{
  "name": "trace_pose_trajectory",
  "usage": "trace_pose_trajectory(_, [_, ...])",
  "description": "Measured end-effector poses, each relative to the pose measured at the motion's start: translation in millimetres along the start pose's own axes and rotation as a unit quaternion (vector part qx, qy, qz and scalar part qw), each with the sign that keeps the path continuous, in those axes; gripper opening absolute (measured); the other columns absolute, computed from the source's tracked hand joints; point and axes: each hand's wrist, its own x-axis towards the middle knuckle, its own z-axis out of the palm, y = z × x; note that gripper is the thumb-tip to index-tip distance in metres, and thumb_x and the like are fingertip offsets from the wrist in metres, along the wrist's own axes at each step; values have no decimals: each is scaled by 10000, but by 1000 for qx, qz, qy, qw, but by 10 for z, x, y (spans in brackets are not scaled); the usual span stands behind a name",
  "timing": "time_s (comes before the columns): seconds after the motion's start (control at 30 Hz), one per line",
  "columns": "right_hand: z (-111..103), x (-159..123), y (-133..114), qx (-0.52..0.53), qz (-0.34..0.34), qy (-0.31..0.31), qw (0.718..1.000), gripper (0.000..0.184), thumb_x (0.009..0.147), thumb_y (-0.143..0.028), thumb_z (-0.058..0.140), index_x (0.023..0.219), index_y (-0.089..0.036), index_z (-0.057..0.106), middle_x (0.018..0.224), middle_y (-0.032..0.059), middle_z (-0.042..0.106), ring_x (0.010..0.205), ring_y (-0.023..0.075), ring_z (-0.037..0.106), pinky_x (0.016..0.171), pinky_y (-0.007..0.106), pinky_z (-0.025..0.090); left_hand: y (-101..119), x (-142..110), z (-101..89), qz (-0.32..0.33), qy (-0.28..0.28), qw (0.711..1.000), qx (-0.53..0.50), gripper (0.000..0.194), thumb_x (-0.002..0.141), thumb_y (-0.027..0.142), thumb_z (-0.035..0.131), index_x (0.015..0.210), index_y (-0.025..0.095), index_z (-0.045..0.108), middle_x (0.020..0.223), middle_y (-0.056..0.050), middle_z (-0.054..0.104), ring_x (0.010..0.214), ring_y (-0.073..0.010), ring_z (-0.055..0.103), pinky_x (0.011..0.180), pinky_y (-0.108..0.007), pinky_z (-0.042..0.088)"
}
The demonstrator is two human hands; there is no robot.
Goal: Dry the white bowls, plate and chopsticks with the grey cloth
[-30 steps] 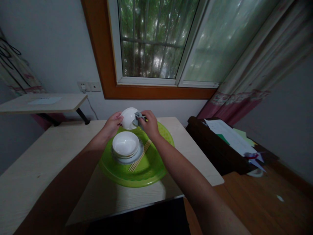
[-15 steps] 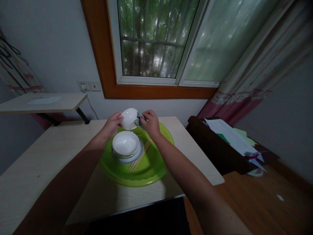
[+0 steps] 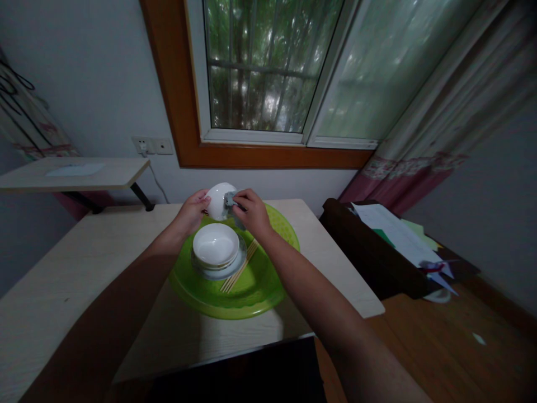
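Tilted above the far part of a green basin, a white bowl is gripped at its left rim by my left hand. My right hand pinches a grey cloth and presses it against the bowl's inside, toward the right. Some of the cloth hangs below my right fingers. In the basin, a stack of white bowls rests on a pale plate. Several wooden chopsticks lie beside the stack on its right.
The basin stands on a pale wooden table. At the left is a raised shelf on black legs. Right of the table, a dark brown piece of furniture bears papers. A window is behind the table.
My right hand and the cloth shift back and forth at the bowl's right side and now reach further left into it. My left hand keeps the bowl nearly in place, its tilt altering slightly.
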Motion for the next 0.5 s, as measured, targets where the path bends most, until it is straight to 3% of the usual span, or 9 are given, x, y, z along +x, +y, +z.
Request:
trace_pose_trajectory(0.1, [-35, 13, 108, -15, 61, 54, 997, 163, 868, -174, 636, 917, -214, 787, 951, 61, 673, 904, 197, 637, 854, 339, 538, -28, 15, -30, 0, 1, 1000, 7, 266, 760, 234, 729, 995, 123, 676, 894, -67, 708, 741, -155, 586, 678, -254, 444])
trace_pose_trajectory(0.2, [-48, 13, 172, -19, 73, 65, 995, 161, 861, -174, 632, 893, -217, 784, 947, 58, 678, 902, 195, 639, 856, 339, 537, -30, 17, -39, 0, 4, 1000, 6, 293, 747, 238, 739, 1010, 122, 679, 901, -62, 711, 740, -152, 583, 670, -248, 438])
trace_pose_trajectory(0.33, [-23, 1, 90, -4, 0, 40, 999, 178, 899, -187, 627, 980, -220, 782, 1025, 75, 695, 971, 205, 634, 902, 363, 526, -21, 13, -26, 9, 2, 1000, -6, 274, 742, 222, 739, 990, 121, 680, 875, -57, 707, 723, -144, 585, 655, -241, 445])
trace_pose_trajectory(0.5, [11, -7, -157, -12, -102, -85, 991, 205, 924, -236, 648, 1089, -272, 764, 1133, 68, 711, 1090, 233, 613, 979, 415, 507, -22, -4, -6, 2, -30, 999, -32, 231, 781, 219, 715, 991, 130, 680, 829, -47, 694, 691, -134, 594, 649, -241, 464])
